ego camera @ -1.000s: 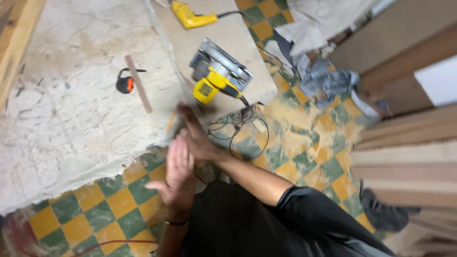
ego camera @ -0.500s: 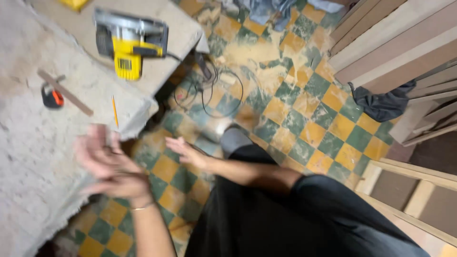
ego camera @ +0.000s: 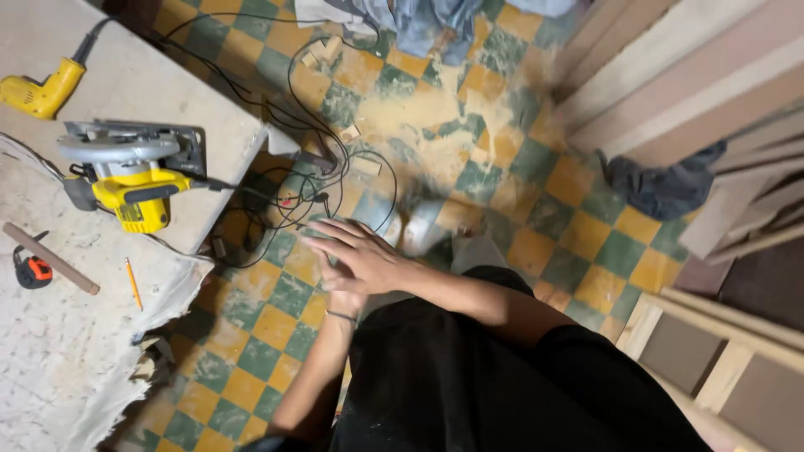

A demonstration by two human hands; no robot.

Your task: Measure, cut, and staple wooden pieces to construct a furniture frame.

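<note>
Right hand (ego camera: 356, 255) spread flat over left hand (ego camera: 342, 291), both empty, above sawdusty yellow-green checkered floor (ego camera: 519, 192); cable tangle (ego camera: 285, 197) nearest, circular saw (ego camera: 130, 176) on workbench (ego camera: 167, 84) left

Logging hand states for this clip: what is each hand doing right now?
Left hand: mostly hidden under the right; open or shut cannot be told.
Right hand: open, fingers spread, laid over the left, holding nothing.

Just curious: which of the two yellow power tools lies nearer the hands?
The circular saw, with its round blade guard; the drill lies farther off, at the table's far edge.
</note>
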